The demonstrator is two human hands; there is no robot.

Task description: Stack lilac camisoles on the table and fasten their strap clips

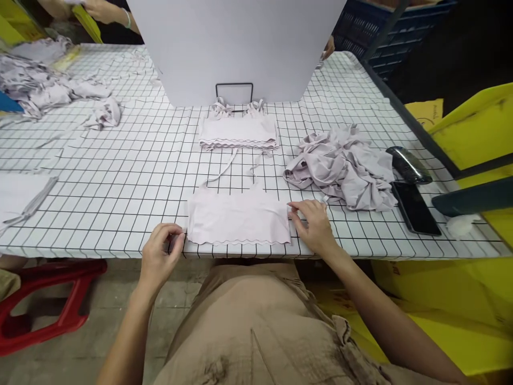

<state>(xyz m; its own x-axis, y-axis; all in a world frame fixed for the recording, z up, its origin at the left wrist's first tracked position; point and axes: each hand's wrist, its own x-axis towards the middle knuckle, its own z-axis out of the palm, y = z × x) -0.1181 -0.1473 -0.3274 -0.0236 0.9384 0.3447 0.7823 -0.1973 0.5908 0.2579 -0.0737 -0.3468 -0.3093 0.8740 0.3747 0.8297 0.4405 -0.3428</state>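
Brown cloth of the wearer's clothes [248, 326] was nearest, above a grey floor [176, 291]. A red plastic stool [74, 291] stood at left; yellow containers [449, 321] at lower right, contents not discernible.

Table [148, 187]: covered in white cloth with a black grid, wrinkled towards the left. A pale pink top [238, 216] lay flat near its front edge, between the two hands, wavy hem towards the wearer, straps pointing away. Left hand [161, 254]: fingers curled beside the top's left edge; grip could not be told. Right hand [315, 224]: thumb and forefinger close together at the right edge; could not tell whether they pinched it.

To the right, a black phone [416, 208] lay near a glossy black object [409, 164] and a crumpled heap of cloth [344, 168].

Farther, at centre: a stack of tops [238, 131], a wire frame [234, 84], then a tall white board [240, 43].

Far left: loose cloth [44, 85] and another person's hand [102, 10]. Far right: a dark blue crate [360, 32], something brown showing at its top.
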